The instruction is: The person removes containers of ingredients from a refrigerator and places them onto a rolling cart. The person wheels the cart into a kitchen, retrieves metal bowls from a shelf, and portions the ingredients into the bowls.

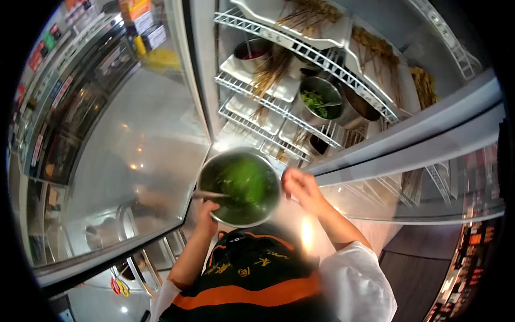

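Note:
A round metal pot (240, 217) with green leafy contents (244, 180), blurred by motion, is in front of my body. At its lower left rim, my left hand (206, 214) is closed on the pot, thumb over the edge. A utensil handle (212, 195) lies across the rim just above that thumb. On the pot's right side my right hand (300, 186) is beside the rim with its fingers curled; whether it touches the pot or holds anything is hidden by blur.
An open glass-door fridge has wire shelves (268, 104) with skewers on white trays (316, 32) and a metal pot of greens (322, 102). Glass doors (145, 145) stand open at left and right. Scissors (119, 287) hang at the lower left.

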`<state>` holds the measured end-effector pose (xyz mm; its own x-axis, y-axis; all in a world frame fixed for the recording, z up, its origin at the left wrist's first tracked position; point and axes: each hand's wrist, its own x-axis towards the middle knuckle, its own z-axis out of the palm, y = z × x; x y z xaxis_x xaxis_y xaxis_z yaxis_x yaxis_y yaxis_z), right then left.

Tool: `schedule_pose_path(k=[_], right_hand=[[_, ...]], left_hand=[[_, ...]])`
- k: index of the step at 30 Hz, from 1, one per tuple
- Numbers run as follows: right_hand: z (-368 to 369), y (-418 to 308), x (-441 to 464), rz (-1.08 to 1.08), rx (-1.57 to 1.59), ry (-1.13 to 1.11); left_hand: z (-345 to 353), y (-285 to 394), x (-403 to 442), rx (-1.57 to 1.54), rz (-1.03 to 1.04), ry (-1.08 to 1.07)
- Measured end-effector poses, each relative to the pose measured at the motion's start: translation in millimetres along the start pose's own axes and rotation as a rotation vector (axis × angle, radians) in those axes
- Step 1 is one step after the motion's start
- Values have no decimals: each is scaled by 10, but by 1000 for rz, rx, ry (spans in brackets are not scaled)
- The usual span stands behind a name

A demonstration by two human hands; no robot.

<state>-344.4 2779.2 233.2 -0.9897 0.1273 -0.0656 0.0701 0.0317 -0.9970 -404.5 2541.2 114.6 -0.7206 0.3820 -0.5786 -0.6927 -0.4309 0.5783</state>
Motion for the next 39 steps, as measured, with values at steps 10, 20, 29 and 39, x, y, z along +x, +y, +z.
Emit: schedule_pose_path(k=[10, 20, 29, 39], right_hand=[[-1502, 599, 1005, 146, 353, 1084], [-1545, 719, 1200, 7, 515, 1104], [-1757, 349, 1112, 186, 558, 978], [-1200, -22, 293, -72, 240, 708]], left_hand=[[-40, -80, -195, -65, 63, 50], [-28, -406, -417, -22, 18, 23], [101, -353, -335, 60, -7, 48], [184, -264, -328, 155, 21, 32]])
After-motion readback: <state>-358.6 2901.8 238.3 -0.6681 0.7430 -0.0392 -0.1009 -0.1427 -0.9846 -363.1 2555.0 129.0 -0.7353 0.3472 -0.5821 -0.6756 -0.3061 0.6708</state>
